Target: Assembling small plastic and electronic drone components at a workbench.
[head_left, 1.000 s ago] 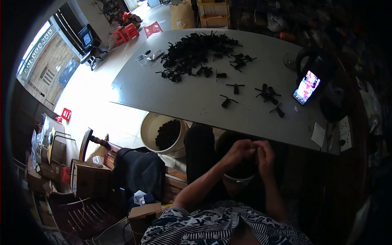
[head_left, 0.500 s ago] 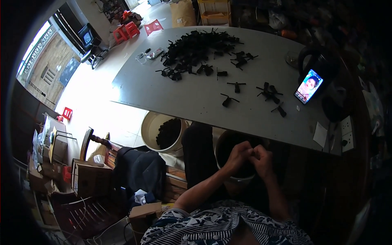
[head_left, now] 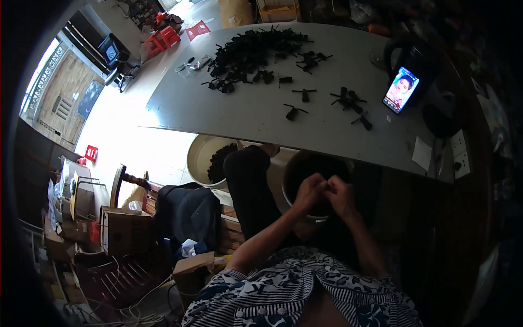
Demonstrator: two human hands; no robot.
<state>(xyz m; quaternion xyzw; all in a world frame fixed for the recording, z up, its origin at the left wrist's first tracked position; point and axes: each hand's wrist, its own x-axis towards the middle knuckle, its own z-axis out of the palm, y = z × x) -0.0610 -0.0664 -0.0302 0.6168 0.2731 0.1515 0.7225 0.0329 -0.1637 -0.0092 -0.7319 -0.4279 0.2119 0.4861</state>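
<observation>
My left hand (head_left: pixel 309 192) and my right hand (head_left: pixel 341 196) meet fingertip to fingertip just past the table's near edge. Both have their fingers closed, and whatever they may pinch is too small or hidden to make out. Below them stands a round bucket (head_left: pixel 317 218) with a dark inside. On the grey table (head_left: pixel 218 117) beyond lies a heap of small black plastic parts (head_left: pixel 256 49) with thin arms. Several more of these black parts (head_left: pixel 348 100) are scattered nearer to me, one loose part (head_left: pixel 294 112) close to the edge.
A lit phone (head_left: pixel 401 90) leans against a dark jug (head_left: pixel 417 54) at the table's right. To the left, a pale bucket (head_left: pixel 199 158) holds black pieces. A wooden chair with dark cloth (head_left: pixel 188 215) and cardboard boxes (head_left: pixel 125 231) crowd my left side.
The view has tilted, so the table sits slightly higher and further left. My hands remain together over the bucket, with their fingers slightly shifted. My left knee has moved out to the left.
</observation>
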